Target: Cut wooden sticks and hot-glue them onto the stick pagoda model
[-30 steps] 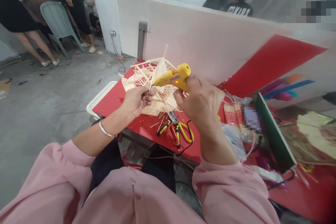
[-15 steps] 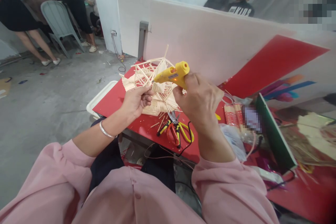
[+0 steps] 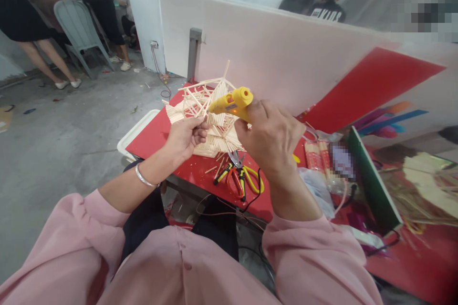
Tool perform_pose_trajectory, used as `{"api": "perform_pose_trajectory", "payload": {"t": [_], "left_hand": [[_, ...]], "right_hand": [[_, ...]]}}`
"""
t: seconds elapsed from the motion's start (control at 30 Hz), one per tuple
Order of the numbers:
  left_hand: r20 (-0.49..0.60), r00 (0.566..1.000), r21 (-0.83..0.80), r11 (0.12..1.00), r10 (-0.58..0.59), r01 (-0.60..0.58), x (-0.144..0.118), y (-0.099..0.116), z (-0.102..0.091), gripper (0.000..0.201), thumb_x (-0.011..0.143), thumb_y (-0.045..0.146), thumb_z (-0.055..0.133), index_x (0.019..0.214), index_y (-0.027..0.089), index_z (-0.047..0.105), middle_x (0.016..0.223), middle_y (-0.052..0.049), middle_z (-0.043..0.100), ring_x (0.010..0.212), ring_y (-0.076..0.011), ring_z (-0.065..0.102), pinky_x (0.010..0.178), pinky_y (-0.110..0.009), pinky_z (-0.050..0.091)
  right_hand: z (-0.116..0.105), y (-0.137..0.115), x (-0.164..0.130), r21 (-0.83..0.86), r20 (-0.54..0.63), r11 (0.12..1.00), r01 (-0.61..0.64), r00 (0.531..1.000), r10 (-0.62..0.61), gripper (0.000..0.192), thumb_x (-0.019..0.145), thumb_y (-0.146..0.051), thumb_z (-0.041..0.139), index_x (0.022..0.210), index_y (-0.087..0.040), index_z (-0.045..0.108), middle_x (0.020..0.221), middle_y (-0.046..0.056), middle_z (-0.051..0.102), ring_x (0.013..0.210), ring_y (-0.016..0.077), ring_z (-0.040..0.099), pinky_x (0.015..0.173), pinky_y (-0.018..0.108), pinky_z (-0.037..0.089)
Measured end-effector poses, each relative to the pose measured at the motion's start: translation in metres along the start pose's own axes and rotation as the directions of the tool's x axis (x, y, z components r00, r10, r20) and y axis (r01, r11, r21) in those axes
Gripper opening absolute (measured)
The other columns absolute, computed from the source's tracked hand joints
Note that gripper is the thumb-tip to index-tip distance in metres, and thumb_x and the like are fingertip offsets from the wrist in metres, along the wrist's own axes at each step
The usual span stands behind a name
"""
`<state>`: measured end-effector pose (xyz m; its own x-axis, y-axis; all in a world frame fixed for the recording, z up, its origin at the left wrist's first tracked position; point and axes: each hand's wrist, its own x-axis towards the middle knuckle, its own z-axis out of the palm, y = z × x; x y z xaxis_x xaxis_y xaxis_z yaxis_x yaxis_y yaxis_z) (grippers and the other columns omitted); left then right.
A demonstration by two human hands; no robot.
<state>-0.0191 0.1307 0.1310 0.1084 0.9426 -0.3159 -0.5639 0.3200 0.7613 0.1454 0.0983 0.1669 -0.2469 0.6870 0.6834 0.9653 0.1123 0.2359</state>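
My right hand (image 3: 270, 136) is wrapped round a yellow hot glue gun (image 3: 231, 103), its nozzle pointing left and slightly down. A small orange light glows on the gun's side. The nozzle tip is close to the fingertips of my left hand (image 3: 188, 138), which are pinched together at the near side of a model built of pale wooden sticks (image 3: 223, 88). Whatever lies between those fingertips is too small to make out. The model stands on a red tabletop (image 3: 150, 140), partly hidden behind both hands and the gun.
Pliers with yellow, red and black handles (image 3: 236, 181) lie in front of the model, near loose stick pieces. White boards (image 3: 286, 57) stand behind the table. To the right are red-and-white packets (image 3: 317, 154) and a green board (image 3: 374, 181). People stand by a chair (image 3: 79, 26) at the far left.
My right hand has lowered the glue gun slightly and shifted it a little left, its nozzle nearer my left fingertips. My left hand stays in place.
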Motion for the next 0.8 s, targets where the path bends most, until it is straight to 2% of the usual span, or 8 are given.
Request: {"api": "perform_pose_trajectory", "payload": {"t": [0.13,0.4,0.8], "left_hand": [[0.003,1.000,-0.002,1.000,0.001,-0.001,0.002,-0.001,-0.001,0.013,0.082,0.007,0.056,0.071,0.010,0.064,0.053,-0.001,0.062,0.039,-0.0051,0.051,0.040,-0.016,0.039],[-0.018,0.999,0.030,0.999,-0.035,0.036,0.000,0.000,0.001,0.022,0.084,0.007,0.055,0.062,0.011,0.059,0.052,-0.002,0.062,0.037,-0.0043,0.049,0.038,-0.015,0.038],[-0.008,0.997,0.056,0.995,-0.078,0.078,-0.001,0.002,0.002,0.020,0.082,0.007,0.054,0.063,0.012,0.059,0.051,-0.002,0.061,0.037,-0.0047,0.047,0.037,-0.016,0.037]], "right_hand": [[-0.001,0.000,-0.001,0.004,0.004,1.000,-0.015,1.000,0.015,0.037,0.083,-0.022,0.046,0.116,-0.015,0.060,0.079,0.007,0.059,0.074,0.0195,0.052,0.057,0.030,0.028],[-0.001,0.011,-0.007,0.016,0.005,0.992,-0.127,0.992,0.127,0.037,0.081,-0.025,0.048,0.115,-0.013,0.059,0.081,0.009,0.060,0.070,0.0195,0.053,0.056,0.030,0.028],[0.006,0.015,-0.013,0.041,-0.018,0.990,-0.138,0.990,0.139,0.037,0.081,-0.027,0.049,0.115,-0.015,0.058,0.081,0.009,0.060,0.072,0.0208,0.052,0.058,0.030,0.031]]}}
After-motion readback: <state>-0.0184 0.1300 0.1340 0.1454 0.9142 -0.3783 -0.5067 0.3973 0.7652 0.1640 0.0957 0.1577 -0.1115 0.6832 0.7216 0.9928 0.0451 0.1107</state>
